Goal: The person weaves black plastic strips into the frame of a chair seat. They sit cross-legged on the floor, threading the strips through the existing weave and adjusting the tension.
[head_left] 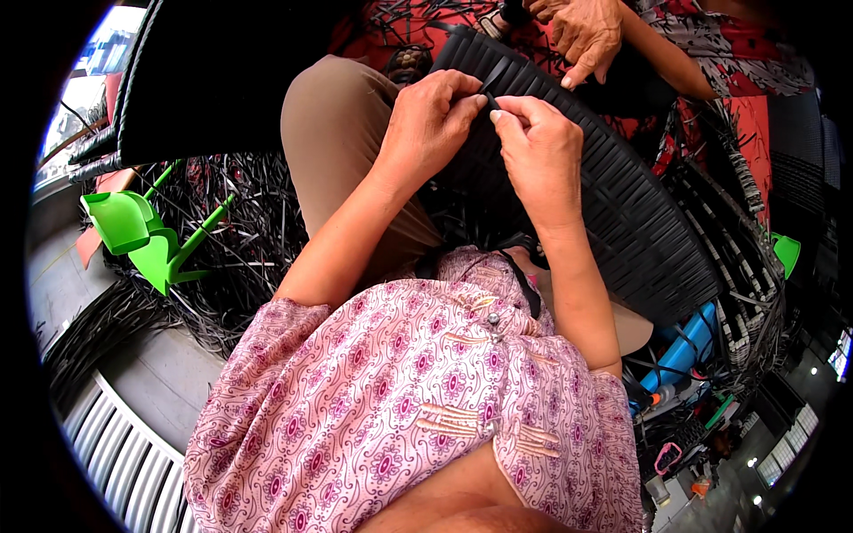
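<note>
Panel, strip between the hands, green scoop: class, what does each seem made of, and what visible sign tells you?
Panel: probably plastic wicker, black with a dull sheen; flat bands visibly interlace.
Strip: perhaps the same plastic, since it looks thin, flat and black; its finish is too small to judge.
Green scoop: likely moulded plastic, smooth; even colour and rounded edges.

A bright window (107, 49) lights the room at my ten o'clock, beside a big black panel (213, 80) that runs toward eleven. Smooth grey floor (164, 369) shows between eight and nine, and a white slatted seat (124, 462) stands on it at my eight. Red sheeting (355, 34) covers the ground near twelve. At four, pale panes (793, 444) and small lights (753, 463) glow in the gloom.
</note>
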### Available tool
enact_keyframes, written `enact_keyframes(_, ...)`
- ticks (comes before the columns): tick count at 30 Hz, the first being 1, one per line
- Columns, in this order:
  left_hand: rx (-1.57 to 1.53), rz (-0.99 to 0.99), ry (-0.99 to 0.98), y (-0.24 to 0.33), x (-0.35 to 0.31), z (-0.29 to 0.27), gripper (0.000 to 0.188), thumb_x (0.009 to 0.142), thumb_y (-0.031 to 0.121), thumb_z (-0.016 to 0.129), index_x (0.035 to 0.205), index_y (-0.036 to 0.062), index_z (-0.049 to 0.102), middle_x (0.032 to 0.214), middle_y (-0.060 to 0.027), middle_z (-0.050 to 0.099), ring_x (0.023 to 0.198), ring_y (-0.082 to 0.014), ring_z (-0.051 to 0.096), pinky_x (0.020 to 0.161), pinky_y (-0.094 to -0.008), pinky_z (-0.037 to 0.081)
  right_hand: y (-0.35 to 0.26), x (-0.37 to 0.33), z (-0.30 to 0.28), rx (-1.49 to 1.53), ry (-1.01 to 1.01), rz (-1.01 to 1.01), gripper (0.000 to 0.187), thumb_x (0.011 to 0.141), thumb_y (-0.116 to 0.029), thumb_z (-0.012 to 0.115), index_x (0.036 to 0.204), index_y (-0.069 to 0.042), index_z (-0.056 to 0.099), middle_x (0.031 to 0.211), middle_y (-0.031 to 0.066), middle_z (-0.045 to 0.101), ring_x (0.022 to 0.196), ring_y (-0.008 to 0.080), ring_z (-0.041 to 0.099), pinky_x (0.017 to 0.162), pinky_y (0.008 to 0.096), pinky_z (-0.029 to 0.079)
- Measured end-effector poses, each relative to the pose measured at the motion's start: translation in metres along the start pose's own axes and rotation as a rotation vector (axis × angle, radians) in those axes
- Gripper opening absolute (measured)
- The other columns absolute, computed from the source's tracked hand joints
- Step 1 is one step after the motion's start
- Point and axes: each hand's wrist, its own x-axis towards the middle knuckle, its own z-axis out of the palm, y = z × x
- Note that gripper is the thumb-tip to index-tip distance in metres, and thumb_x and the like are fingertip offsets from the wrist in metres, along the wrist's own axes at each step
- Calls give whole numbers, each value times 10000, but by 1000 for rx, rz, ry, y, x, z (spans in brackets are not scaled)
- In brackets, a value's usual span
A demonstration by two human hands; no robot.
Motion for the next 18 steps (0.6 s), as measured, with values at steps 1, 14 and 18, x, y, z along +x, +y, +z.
enact_keyframes(1, 22, 4, -6, 3, -1, -1, 216, 840, 138, 725, 984, -21, 704, 917, -192, 706, 806, -317, 705, 718, -374, 548, -1, 2, 1, -37, 0, -20, 138, 866, -117, 689, 934, -5, 731, 880, 190, 708, 812, 372, 693, 748, 435, 549)
enact_keyframes(14, -97, -176, -145, 9, 9, -29, 138, 927, 123, 709, 961, -2, 661, 820, -22, 665, 635, -74, 616, 580, -222, 495, -6, 6, 7, -19, 39, -49, 184, 832, -108, 760, 991, -25, 718, 878, 151, 687, 784, 320, 698, 712, 393, 557)
enact_keyframes(18, -271, -129, 0, 5, 7, -51, 101, 949, 115, 692, 946, 19, 658, 809, 4, 652, 643, -65, 613, 603, -194, 491, -3, -1, 8, 116, 211, -175, 257, 815, -39, 787, 1056, -23, 701, 952, 90, 673, 784, 183, 685, 676, 283, 562)
